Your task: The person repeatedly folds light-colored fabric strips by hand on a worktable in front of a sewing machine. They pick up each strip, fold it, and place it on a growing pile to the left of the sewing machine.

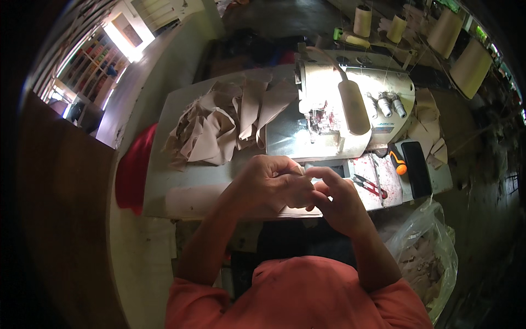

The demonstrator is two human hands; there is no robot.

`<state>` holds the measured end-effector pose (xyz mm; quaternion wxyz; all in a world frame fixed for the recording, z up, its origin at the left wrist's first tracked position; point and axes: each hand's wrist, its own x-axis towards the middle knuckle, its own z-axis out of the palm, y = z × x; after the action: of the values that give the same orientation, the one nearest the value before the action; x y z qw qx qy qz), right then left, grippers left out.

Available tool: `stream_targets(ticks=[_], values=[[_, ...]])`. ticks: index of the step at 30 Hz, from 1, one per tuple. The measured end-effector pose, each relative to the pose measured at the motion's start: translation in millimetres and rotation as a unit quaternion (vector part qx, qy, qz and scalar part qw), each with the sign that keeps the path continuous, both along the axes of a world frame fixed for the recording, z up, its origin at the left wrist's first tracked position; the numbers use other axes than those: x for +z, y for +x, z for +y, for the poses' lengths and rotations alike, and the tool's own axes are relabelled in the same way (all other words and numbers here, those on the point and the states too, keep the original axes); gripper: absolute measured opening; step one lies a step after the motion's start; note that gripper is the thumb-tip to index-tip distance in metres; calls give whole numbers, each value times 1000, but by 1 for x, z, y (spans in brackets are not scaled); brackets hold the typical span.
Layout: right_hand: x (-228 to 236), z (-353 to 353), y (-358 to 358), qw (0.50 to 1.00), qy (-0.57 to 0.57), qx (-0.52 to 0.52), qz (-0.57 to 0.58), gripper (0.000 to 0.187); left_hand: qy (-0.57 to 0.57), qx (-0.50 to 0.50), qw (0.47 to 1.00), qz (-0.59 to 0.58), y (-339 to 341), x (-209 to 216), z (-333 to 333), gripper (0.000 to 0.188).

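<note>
My left hand and my right hand meet in front of the sewing machine, above the table's near edge. The left fingers are closed on a small piece of beige fabric, of which only a bit shows between thumb and finger. Bent and pressed close to it are the fingers of my right hand; what they pinch, if anything, is hidden. Under my left wrist lies a flat beige fabric piece. Farther off, to the left of the machine, is a loose heap of beige fabric pieces.
A lamp lights the machine's needle area. To the right lie red-handled thread snips, an orange-and-black tool and a black phone. Thread cones stand behind. A clear plastic bag of scraps hangs at the near right.
</note>
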<state>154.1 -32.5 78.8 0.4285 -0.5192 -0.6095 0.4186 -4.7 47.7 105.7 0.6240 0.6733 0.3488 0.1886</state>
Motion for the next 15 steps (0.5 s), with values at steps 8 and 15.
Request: stream_targets(ticks=[8, 15], values=[[10, -5, -8, 999, 12, -31, -11, 29, 166, 83, 982, 22, -6, 2, -10, 7], [25, -10, -15, 1000, -6, -18, -20, 29, 167, 121, 979, -3, -17, -4, -18, 21]])
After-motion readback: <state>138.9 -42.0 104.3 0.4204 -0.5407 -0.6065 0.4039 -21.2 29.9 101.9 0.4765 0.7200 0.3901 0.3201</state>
